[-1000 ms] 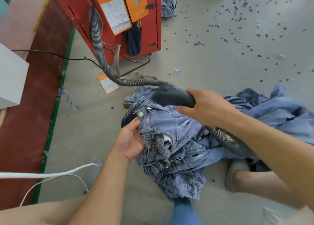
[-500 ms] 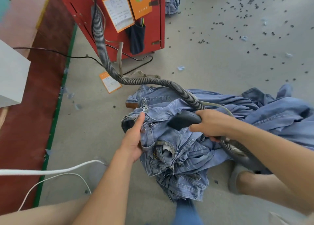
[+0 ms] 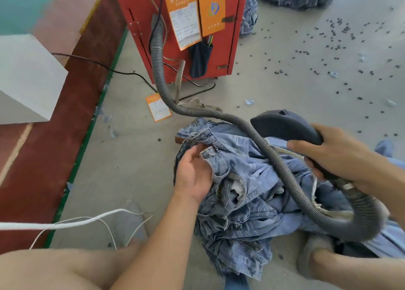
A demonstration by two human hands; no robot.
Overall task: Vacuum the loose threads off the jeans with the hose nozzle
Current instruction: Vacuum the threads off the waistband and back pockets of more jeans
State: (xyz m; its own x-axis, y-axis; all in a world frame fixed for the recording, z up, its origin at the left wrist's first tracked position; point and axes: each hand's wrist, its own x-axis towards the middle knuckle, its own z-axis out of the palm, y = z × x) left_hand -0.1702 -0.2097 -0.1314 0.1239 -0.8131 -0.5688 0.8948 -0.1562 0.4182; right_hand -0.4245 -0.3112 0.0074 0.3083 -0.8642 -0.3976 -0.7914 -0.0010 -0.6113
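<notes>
**Nozzle lifted off the denim, hose draped across the work**

The jeans point(image 3: 247, 193) lie crumpled on the floor between the person's two hands. The left hand point(image 3: 194, 175) grips the waistband edge near the button, fingers curled into the fabric and thumb on top, holding that corner up. The right hand point(image 3: 335, 158) is wrapped round the dark handle of the hose nozzle point(image 3: 285, 126), which sits above and beyond the jeans, its mouth pointing away from the left hand and not touching the cloth.

The ribbed hose point(image 3: 282, 171) runs from the red cabinet point(image 3: 182, 27) beyond both hands, crosses the jeans between them, then loops back under the right wrist.

Risks, as I judge them:

- The hose lying over the denim may drag or bunch the fabric when the nozzle comes down, hiding threads in new folds.
- The tight loop below the right hand could kink or tug against the wrist, pulling the nozzle off line.
- Loose layers near the left hand may be sucked into the mouth and block it if that grip does not keep the cloth taut.
- Whether any loose threads remain on the visible folds is too fine to tell.
</notes>
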